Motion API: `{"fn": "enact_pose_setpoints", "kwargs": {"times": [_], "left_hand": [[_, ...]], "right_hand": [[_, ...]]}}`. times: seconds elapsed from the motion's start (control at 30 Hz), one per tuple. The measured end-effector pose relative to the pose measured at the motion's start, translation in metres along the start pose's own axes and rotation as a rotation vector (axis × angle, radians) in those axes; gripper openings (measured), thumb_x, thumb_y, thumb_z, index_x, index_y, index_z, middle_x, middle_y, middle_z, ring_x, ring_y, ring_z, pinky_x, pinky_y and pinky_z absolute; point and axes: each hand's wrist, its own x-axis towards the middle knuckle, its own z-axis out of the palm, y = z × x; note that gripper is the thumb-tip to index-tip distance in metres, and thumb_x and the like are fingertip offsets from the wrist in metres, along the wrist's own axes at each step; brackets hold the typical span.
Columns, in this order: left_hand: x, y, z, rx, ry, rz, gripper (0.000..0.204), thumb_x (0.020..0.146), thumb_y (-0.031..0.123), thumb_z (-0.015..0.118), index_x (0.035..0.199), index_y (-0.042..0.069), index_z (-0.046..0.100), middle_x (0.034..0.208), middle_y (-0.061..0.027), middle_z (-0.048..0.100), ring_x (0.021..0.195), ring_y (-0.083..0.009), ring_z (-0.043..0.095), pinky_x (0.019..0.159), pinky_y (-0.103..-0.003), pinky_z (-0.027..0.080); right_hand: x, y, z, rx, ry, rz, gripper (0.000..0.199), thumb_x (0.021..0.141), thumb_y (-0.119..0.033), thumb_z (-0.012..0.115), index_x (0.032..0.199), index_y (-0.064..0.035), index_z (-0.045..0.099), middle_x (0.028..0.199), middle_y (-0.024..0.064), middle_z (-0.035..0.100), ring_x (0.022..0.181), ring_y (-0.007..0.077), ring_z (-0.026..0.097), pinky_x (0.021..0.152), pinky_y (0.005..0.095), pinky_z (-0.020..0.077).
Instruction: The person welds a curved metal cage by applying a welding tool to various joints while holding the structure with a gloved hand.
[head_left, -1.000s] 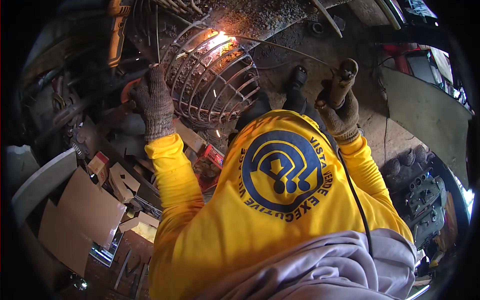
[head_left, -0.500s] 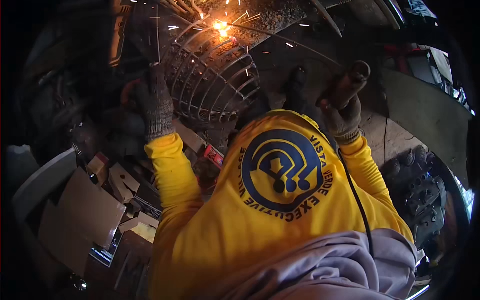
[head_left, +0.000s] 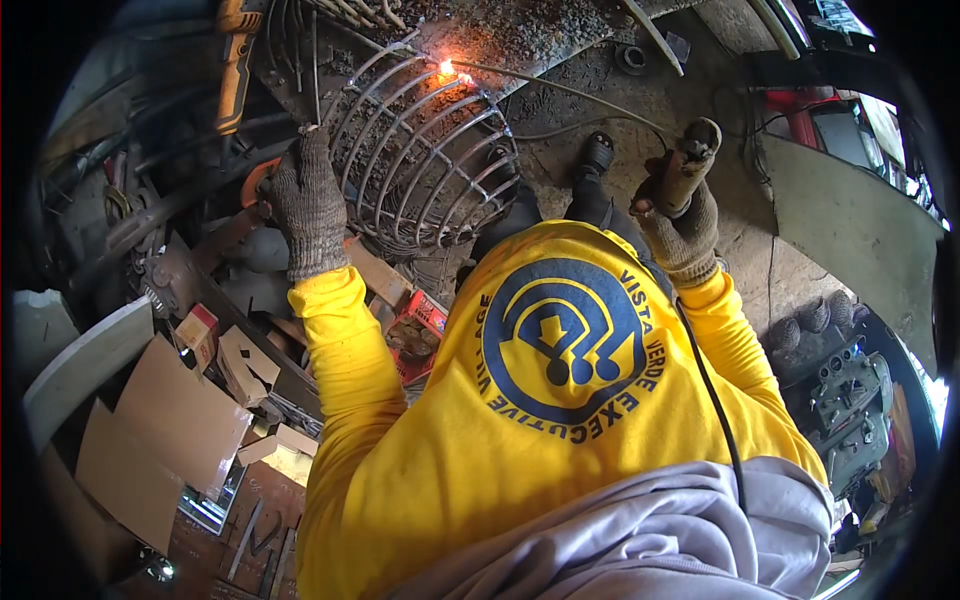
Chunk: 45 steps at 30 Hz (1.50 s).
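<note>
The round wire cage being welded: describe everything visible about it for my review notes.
The round wire cage is a dome-shaped basket of bare grey metal rods, curved hoops crossed by ribs, looking unpainted and dull. It lies tipped on its side against a gritty metal bench. The gloved left hand grips its left edge. A thin welding rod, held in a holder by the gloved right hand, meets its upper rim, where a bright orange spark glows.

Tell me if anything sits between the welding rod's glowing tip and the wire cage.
Nothing visible does. The rod runs clear from the holder in the right hand to the spark on the wire cage. The left hand grips the cage's far side.
</note>
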Motion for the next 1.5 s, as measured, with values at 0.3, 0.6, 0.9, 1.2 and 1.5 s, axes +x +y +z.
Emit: {"fn": "enact_pose_setpoints", "kwargs": {"times": [0.3,0.6,0.9,1.2,1.5], "left_hand": [[-0.001,0.005,0.0,-0.028,0.004,-0.053,0.048,0.092,0.043,0.055,0.104,-0.003,0.065,0.083,-0.008,0.062,0.075,-0.0154,0.053,0.07,-0.03,0.042],[-0.002,0.014,-0.002,0.063,0.005,0.058,0.04,0.096,0.035,0.049,0.099,-0.001,0.066,0.087,-0.0186,0.067,0.085,-0.031,0.065,0.076,-0.037,0.048],[0.005,-0.011,-0.007,0.506,0.024,0.633,0.033,0.084,0.005,0.058,0.117,0.008,0.055,0.09,-0.0144,0.064,0.076,-0.0318,0.064,0.064,-0.041,0.05],[0.0,0.002,-0.004,0.099,0.042,0.284,0.02,0.091,0.015,0.058,0.106,0.002,0.062,0.083,-0.0187,0.063,0.073,-0.0328,0.061,0.065,-0.038,0.047],[0.0,0.012,-0.008,0.219,0.032,0.324,0.023,0.095,0.019,0.052,0.103,0.0,0.062,0.086,-0.0187,0.065,0.078,-0.0331,0.064,0.068,-0.039,0.048]], "right_hand": [[0.0,0.006,-0.003,-0.145,0.006,-0.044,0.048,0.072,-0.017,0.078,0.111,0.0033,0.058,0.083,0.0085,0.066,0.074,0.016,0.063,0.073,0.0283,0.0489],[0.004,-0.006,0.001,-0.126,-0.014,-0.063,0.039,0.073,-0.016,0.076,0.104,0.0019,0.059,0.081,0.0086,0.066,0.072,0.0178,0.063,0.071,0.0285,0.049],[0.005,-0.01,0.002,-0.133,-0.038,-0.117,0.035,0.077,-0.012,0.072,0.106,0.0009,0.058,0.08,0.0057,0.065,0.07,0.016,0.062,0.07,0.0282,0.0484],[-0.002,0.003,-0.011,-0.2,-0.022,-0.091,0.053,0.079,-0.021,0.074,0.12,0.0023,0.049,0.089,0.0048,0.061,0.079,0.0122,0.058,0.073,0.0261,0.0466],[-0.006,0.004,-0.007,-0.171,0.024,-0.028,0.052,0.071,-0.015,0.075,0.116,0.0033,0.056,0.107,0.0138,0.065,0.097,0.0228,0.064,0.087,0.0319,0.0472]]}}
